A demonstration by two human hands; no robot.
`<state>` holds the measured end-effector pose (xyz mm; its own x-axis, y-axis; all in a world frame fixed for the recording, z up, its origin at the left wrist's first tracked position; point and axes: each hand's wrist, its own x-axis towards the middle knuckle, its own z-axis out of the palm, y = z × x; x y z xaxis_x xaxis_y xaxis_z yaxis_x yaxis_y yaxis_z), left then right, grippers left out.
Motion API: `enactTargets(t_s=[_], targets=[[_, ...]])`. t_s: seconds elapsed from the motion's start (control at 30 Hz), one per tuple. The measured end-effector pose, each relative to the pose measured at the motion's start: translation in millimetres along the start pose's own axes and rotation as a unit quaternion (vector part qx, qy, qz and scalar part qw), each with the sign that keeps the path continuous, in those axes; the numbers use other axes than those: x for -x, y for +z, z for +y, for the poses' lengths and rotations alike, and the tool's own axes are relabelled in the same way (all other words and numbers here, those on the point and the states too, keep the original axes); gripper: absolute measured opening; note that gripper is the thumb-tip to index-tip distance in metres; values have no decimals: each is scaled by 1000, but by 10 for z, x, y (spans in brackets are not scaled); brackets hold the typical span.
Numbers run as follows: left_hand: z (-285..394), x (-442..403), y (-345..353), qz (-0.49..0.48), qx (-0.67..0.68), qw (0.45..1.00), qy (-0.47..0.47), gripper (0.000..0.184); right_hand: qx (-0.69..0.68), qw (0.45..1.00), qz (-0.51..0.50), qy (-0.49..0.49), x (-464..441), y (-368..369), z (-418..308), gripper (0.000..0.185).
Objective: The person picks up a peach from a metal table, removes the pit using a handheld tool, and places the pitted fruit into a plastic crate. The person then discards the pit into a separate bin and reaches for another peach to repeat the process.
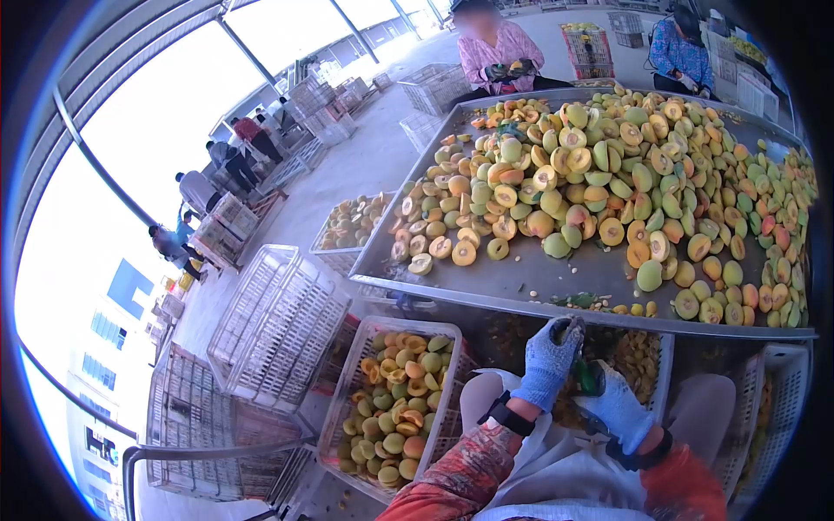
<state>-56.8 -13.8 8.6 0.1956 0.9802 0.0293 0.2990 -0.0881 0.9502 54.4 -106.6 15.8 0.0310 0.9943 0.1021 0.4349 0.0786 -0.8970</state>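
My left hand (551,360), in a blue and white glove, is closed just below the table's front edge; what its fingers hold is too small to make out. Close beside it on the right, my right hand (615,404), gloved alike, is wrapped round a green-handled tool (588,379). Both hands are above a crate of small brown-yellow pieces (638,360) between my knees. In front of them, the metal table (486,291) bears a large heap of halved and whole fruit (599,174). To the left stands a white crate (453,334) of fruit halves (395,404).
Stacked empty crates (278,326) stand at the left, beside a metal rail (217,452). Another fruit crate (334,252) is left of the table. Two people (499,52) (682,56) work across the table, and several others stand farther back. A crate (777,408) is at my right.
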Motion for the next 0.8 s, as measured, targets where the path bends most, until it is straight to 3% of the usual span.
enactTargets(t_s=[0.03, 0.07, 0.1, 0.13, 0.17, 0.23, 0.27, 0.33, 0.4, 0.43, 0.47, 0.5, 0.57, 0.6, 0.63, 0.67, 0.7, 0.73, 0.77, 0.8], targets=[[-27, 8, -4, 3, 0, 1000, -1, 25, -143, 989, -35, -23, -8, -2, 26, 38], [-71, 22, 2, 18, 17, 996, 91, 26, -142, 989, -39, -21, 32, -32, 19, 38], [-101, 36, 14, 33, 33, 982, 181, 26, -284, 949, -83, 106, 59, -122, -152, 37], [-7, 55, -40, -6, 87, 984, 155, 28, -416, 871, -122, 230, 56, -174, -250, 37], [71, 58, -64, -5, 85, 985, 152, 28, -418, 870, -125, 232, 42, -180, -247, 37], [181, 40, -77, -71, 257, 961, -70, 29, -410, 870, -148, 229, 11, -214, -235, 37], [135, 38, -61, -66, 249, 966, -34, 26, -411, 870, -146, 231, -31, -193, -200, 37], [23, -50, -54, -73, 224, 971, -28, 24, -369, 918, -114, 93, -24, -118, -108, 36], [43, 3, -37, -97, 178, 979, -8, 23, -409, 887, -143, 160, 25, -201, -155, 35], [139, -16, -74, -117, 161, 980, 13, 23, -357, 889, -163, 234, 28, -275, -224, 35], [105, -56, -95, -152, 216, 963, -49, 24, -251, 933, -161, 203, -2, -263, -192, 34], [59, -55, -93, -178, 268, 941, -108, 25, -275, 915, -182, 234, 10, -280, -140, 36], [27, -48, -44, -146, 276, 949, -43, 27, -411, 860, -212, 214, 17, -323, -109, 37], [123, -22, -46, -168, 270, 947, 39, 30, -413, 859, -208, 219, 45, -307, -58, 37], [226, -8, -22, -170, 271, 947, 38, 30, -494, 816, -209, 214, 54, -265, 12, 37], [316, 16, -19, -175, 288, 941, -25, 28, -571, 765, -212, 207, 80, -222, 49, 37], [352, 3, -16, -178, 305, 932, -84, 26, -569, 765, -215, 209, 118, -231, 45, 37], [246, -82, 25, -188, 117, 963, 156, 27, -624, 719, -182, 245, 174, -251, 31, 37], [161, -149, -5, -211, 129, 944, 218, 26, -672, 666, -156, 284, 201, -246, 43, 36], [250, -168, -46, -310, 303, 900, -50, 24, -677, 661, -191, 261, 203, -210, 121, 37]])
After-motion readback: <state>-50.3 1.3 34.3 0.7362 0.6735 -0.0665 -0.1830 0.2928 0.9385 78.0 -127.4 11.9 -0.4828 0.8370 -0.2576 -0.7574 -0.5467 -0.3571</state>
